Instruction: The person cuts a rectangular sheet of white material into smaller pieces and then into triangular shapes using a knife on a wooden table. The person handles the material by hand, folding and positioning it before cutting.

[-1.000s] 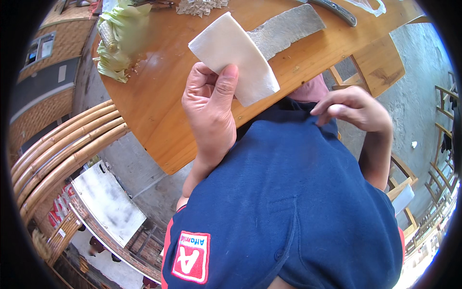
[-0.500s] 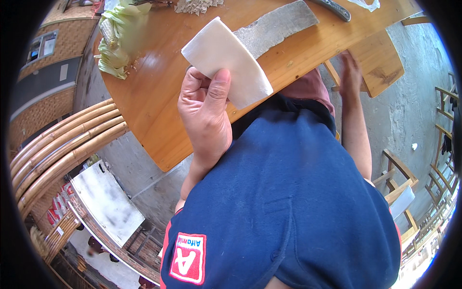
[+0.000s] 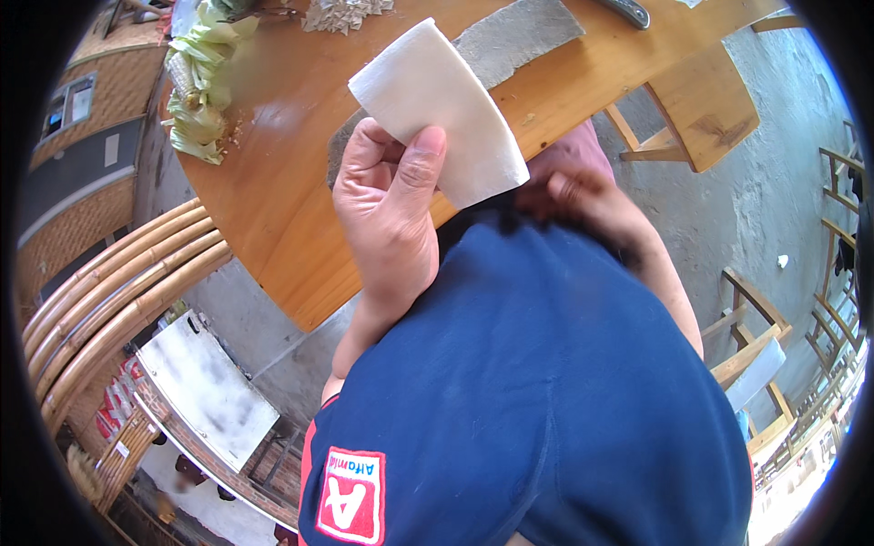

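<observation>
My left hand [image 3: 391,205] pinches a flat white rectangular piece [image 3: 446,105] between thumb and fingers, holding it up over the table's near edge. Its surface is smooth and slightly curved; I cannot tell what it is made of. Behind it a rough grey strip [image 3: 528,41] lies on the wooden table, partly hidden by the piece and the hand. My right hand [image 3: 583,200] is below the table edge, close to my lap and to the right of the white piece. Motion smears its fingers.
An ear of corn [image 3: 185,82] lies among green husks at the table's left. A heap of pale scraps [image 3: 346,13] and a knife handle [image 3: 628,11] are at the far side. A wooden stool [image 3: 706,114] stands right of the table, bamboo poles [image 3: 127,273] at left.
My right hand has swung inward from beside the stool to near my lap. The left hand still holds the white piece, now tilted a little more upright. The view has shifted slightly.
</observation>
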Motion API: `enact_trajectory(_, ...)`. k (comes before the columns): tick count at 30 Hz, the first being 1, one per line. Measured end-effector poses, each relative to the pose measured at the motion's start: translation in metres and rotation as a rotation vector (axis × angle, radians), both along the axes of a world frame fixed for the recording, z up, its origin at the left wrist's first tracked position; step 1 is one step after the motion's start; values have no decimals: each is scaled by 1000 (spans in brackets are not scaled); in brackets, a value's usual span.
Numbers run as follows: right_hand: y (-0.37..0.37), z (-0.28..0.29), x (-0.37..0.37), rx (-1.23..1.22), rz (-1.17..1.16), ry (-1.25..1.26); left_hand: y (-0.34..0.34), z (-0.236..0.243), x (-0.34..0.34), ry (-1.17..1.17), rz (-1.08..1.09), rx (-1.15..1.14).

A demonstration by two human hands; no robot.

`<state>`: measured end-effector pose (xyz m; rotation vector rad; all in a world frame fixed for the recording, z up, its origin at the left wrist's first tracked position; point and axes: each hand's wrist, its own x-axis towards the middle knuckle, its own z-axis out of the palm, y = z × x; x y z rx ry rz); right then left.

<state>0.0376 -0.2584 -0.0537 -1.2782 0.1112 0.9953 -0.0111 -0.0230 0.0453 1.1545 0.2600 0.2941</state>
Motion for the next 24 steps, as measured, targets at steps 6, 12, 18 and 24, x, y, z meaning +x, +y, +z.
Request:
enact_trajectory(6,-113,-13,31,-775,-1426,-628,9,6,-14,5,32,67)
enact_trajectory(12,-16,38,-32,79,-277,-50,2,8,-24,-24,16,63)
enact_trajectory(18,-98,-76,-1,-449,-1108,-251,5,8,-58,-70,17,129)
enact_trajectory(24,-104,-36,2,-143,-971,-545,-2,5,-69,-92,16,52)
